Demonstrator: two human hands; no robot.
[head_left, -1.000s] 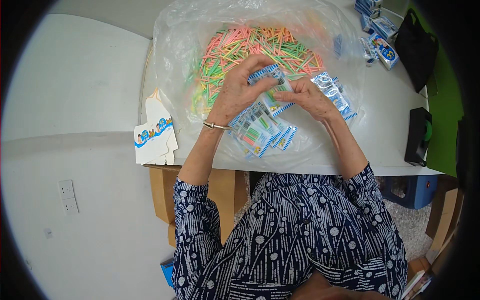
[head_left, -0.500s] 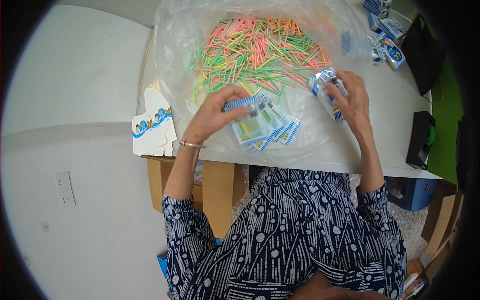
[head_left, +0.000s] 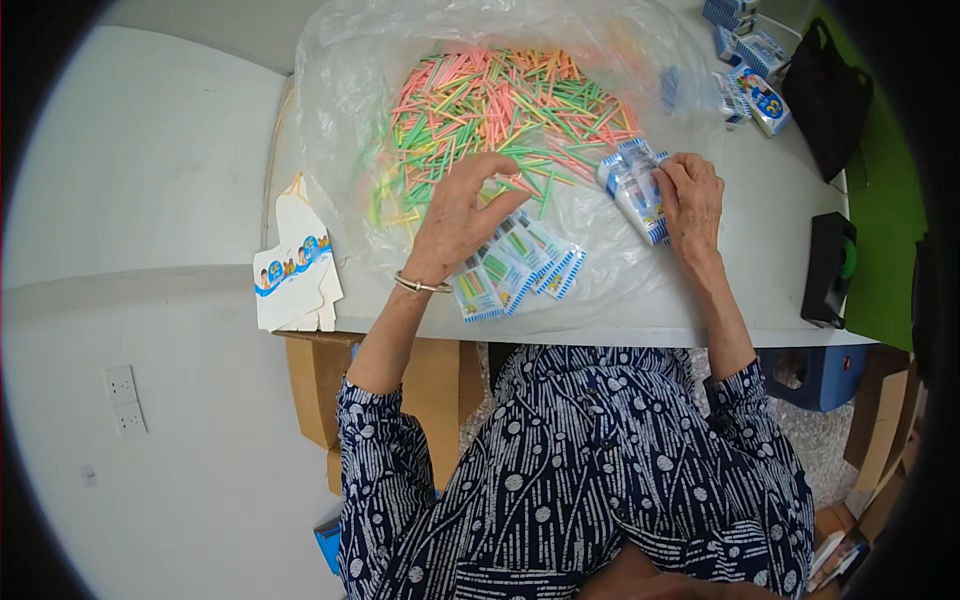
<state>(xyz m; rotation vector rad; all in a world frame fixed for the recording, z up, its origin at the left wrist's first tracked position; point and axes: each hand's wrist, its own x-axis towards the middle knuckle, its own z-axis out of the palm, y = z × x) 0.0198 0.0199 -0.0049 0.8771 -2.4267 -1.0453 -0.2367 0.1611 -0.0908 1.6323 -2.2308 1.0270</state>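
Note:
Several flat clear sachets [head_left: 517, 250] with blue-striped ends lie fanned and overlapping on a clear plastic sheet or bag; thin coloured sticks show inside them. My left hand [head_left: 460, 218] is over their far left part, thumb and forefinger curved apart, and I see nothing between them. To the right, my right hand [head_left: 692, 205] grips the side of a small blue-and-white box [head_left: 636, 200], tilted, with striped sachets showing at its top. Beyond both hands spreads a pile of pink, green and yellow sticks [head_left: 500, 100].
Flat white printed cartons [head_left: 295, 270] lie at the table's left edge. Several blue-and-white packs [head_left: 762, 100] and a black bag [head_left: 825, 100] are at the far right. A black tape dispenser [head_left: 828, 270] stands at the right. Cardboard boxes [head_left: 430, 390] are below the table edge.
My left hand has let go of the sachets and shifted right and away from me, its fingers opening. They now lie fanned on the plastic. My right hand still grips the box.

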